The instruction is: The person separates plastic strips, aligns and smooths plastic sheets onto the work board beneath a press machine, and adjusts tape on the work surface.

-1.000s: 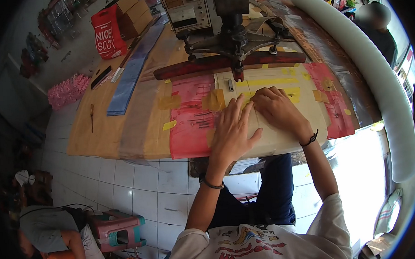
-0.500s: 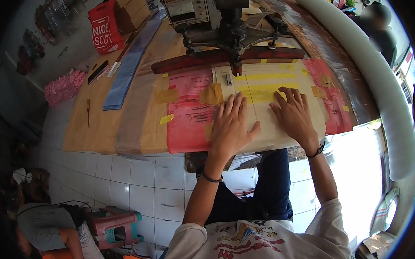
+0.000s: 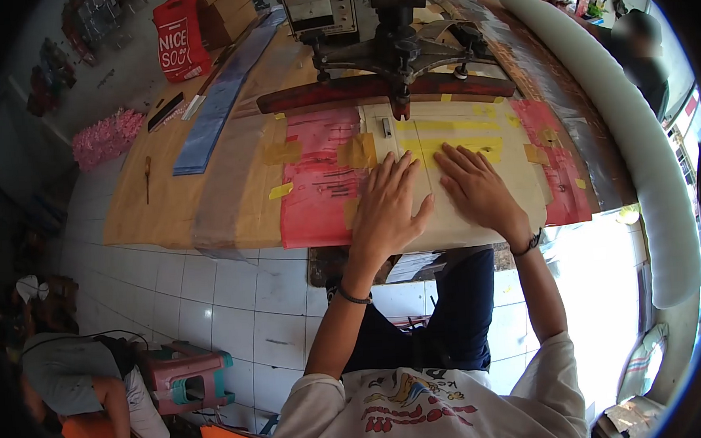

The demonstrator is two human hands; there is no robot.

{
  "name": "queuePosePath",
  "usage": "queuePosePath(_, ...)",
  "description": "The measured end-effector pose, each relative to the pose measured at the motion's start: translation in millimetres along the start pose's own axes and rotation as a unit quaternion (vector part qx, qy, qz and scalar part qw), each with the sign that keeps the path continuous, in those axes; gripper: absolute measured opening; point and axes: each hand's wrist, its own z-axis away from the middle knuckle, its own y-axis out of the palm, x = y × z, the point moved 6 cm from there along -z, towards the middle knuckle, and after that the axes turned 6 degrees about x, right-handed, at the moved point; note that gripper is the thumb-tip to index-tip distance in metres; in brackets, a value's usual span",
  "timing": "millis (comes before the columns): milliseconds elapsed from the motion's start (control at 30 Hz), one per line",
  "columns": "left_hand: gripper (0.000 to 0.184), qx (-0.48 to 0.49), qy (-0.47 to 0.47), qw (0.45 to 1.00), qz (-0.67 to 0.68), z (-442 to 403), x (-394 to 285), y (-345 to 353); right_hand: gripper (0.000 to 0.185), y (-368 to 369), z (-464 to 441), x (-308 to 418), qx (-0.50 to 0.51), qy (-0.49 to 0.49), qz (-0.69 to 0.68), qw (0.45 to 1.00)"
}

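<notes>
My left hand (image 3: pixel 390 209) lies flat on the beige sheet (image 3: pixel 446 220) near the table's front edge, its fingers spread and nothing held. To its right, my right hand (image 3: pixel 480 187) rests palm down on the same sheet, fingers stretched toward the yellow tape strips (image 3: pixel 464 146). Red sheets (image 3: pixel 318 213) flank the beige one. A small metal piece (image 3: pixel 386 127) sits above my left fingertips. Just beyond it hangs the black machine head (image 3: pixel 401 58) with a long dark red bar (image 3: pixel 312 96) across the table.
Blue strips (image 3: pixel 218 115), a screwdriver (image 3: pixel 148 178) and a red bag (image 3: pixel 180 41) are at the left. A long white roll (image 3: pixel 615 118) borders the right side. One person (image 3: pixel 82 384) sits at lower left; another (image 3: pixel 643 61) is at upper right.
My right hand was beside my left hand, moved away to the right, and now lies slightly back to the left, flatter on the sheet. My left hand stays nearly in place.
</notes>
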Motion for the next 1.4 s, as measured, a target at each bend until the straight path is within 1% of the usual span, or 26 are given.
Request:
queuePosePath(67,0.062,0.004,-0.007,1.000,-0.001,-0.1,1.2,1.4,0.047,7.8,-21.7,-10.6,0.010,-0.032,-0.008,0.999)
queuePosePath(167,0.061,0.001,-0.002,1.000,-0.020,-0.1,3.4,5.6,0.049,14.0,-47.2,-17.7,0.040,-0.025,-0.024,0.999)
queuePosePath(367,0.062,-0.012,0.004,1.000,-0.020,0.2,5.6,6.7,0.049,24.8,-70.6,-30.9,0.060,-0.063,-0.033,0.996)
queuePosePath(467,0.063,-0.014,0.006,1.000,-0.022,0.9,4.9,6.4,0.049,18.6,-69.8,-28.6,0.051,-0.070,-0.062,0.994)
queuePosePath(567,0.063,-0.020,0.004,0.999,-0.031,0.5,6.0,8.0,0.047,15.5,-70.7,-26.7,0.037,-0.071,-0.050,0.996)
queuePosePath(667,0.062,-0.018,0.004,0.999,-0.033,0.3,5.1,6.1,0.041,13.8,-77.8,-26.4,-0.028,-0.091,-0.065,0.993)
queuePosePath(767,0.060,-0.015,0.007,1.000,-0.026,-0.4,4.7,5.4,0.038,13.8,-92.1,-14.7,-0.038,-0.108,-0.094,0.989)
queuePosePath(867,0.058,-0.023,0.012,1.000,-0.013,-0.6,4.7,5.2,0.038,26.9,-114.0,-10.5,-0.015,-0.094,-0.005,0.995)
queuePosePath(967,0.058,-0.028,0.014,0.999,-0.006,-1.4,6.3,6.6,0.039,42.0,-133.9,-11.7,0.005,-0.111,0.016,0.994)
queuePosePath(1167,0.059,-0.030,0.008,0.999,0.020,-1.8,7.4,5.7,0.041,53.2,-142.6,-17.4,-0.024,-0.170,0.095,0.981)
queuePosePath(1267,0.059,-0.026,0.007,0.999,0.021,-1.6,6.4,4.1,0.042,51.8,-144.9,-17.4,-0.003,-0.158,0.080,0.984)
queuePosePath(1367,0.060,-0.030,0.015,0.999,0.024,-1.8,7.5,6.0,0.042,45.1,-144.0,-12.3,-0.003,-0.105,0.021,0.994)
queuePosePath(1400,0.061,-0.023,0.012,0.999,0.024,-2.1,7.0,4.8,0.044,43.8,-144.1,-11.5,0.012,-0.094,0.012,0.995)
